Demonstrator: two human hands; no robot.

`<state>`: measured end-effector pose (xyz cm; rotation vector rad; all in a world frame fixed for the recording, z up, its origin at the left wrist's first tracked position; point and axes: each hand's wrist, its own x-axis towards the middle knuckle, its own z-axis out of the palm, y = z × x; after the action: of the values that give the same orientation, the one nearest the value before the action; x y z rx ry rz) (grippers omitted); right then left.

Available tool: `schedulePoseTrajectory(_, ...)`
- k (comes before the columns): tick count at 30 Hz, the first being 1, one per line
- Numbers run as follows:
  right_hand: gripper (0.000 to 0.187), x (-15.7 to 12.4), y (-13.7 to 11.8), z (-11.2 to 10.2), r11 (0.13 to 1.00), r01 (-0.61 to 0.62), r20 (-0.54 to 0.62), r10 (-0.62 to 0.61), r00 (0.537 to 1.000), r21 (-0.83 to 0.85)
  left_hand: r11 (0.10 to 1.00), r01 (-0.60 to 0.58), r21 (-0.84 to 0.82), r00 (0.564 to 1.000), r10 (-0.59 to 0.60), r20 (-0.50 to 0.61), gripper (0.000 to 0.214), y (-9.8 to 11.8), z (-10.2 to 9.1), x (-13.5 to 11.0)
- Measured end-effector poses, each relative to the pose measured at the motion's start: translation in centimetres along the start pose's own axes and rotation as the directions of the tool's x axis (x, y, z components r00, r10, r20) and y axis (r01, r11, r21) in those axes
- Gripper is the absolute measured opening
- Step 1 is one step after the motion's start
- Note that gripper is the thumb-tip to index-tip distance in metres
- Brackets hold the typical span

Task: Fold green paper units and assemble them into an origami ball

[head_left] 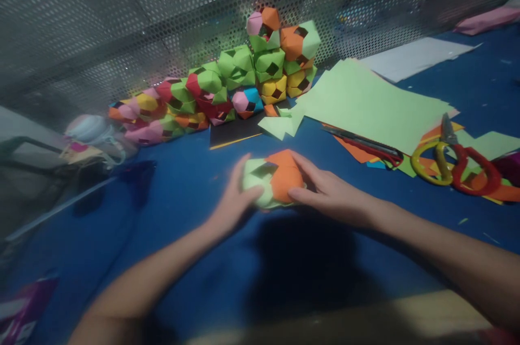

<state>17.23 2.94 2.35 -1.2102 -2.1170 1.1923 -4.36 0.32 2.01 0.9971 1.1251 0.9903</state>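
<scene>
Between my two hands is a folded paper ball (pixel 273 180), pale green on its left and orange on its right, with dark openings in its surface. My left hand (pixel 239 193) grips the green side, its thumb on the front. On the orange side my right hand (pixel 319 185) holds it the same way, thumb in front and fingers partly behind. The ball is just above the blue table (pixel 195 188). Beyond it, pale green paper scraps (pixel 280 124) lie on a dark sheet (pixel 233 132).
Several similar paper balls (pixel 238 66) are stacked against a perforated metal panel (pixel 162 20). To the right lie a pile of green paper (pixel 365 98), a red-handled cutter (pixel 365 144) and scissors (pixel 455 169) with yellow and red handles. A whitish object (pixel 91 131) is blurred at left.
</scene>
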Motion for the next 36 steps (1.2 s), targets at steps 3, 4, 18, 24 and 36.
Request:
schedulePoseTrajectory(3,0.083,-0.1,-0.4,-0.1,0.999,-0.049,-0.006,0.048,0.999,-0.014,1.000,-0.007,-0.005,1.000,0.007,0.012,0.079,0.1,0.0,0.0)
schedulePoseTrajectory(4,0.085,-0.1,-0.6,-0.2,0.998,-0.058,-0.012,0.058,0.998,-0.011,1.000,-0.014,-0.004,1.000,0.014,0.019,0.079,0.2,0.0,0.0)
schedulePoseTrajectory(18,0.080,0.2,0.3,0.8,0.993,0.012,-0.074,-0.003,0.997,0.113,0.999,-0.022,0.043,1.000,0.022,0.012,0.085,0.2,0.2,0.3)
schedulePoseTrajectory(24,0.081,0.1,-0.1,-0.3,0.997,-0.049,-0.048,0.052,0.997,0.066,1.000,0.007,-0.026,0.999,-0.006,0.048,0.083,0.6,0.4,0.2)
schedulePoseTrajectory(36,0.076,0.6,0.3,0.0,0.958,-0.025,-0.042,0.039,0.998,0.286,0.999,0.029,-0.025,0.998,-0.028,0.053,0.086,0.4,0.2,0.4)
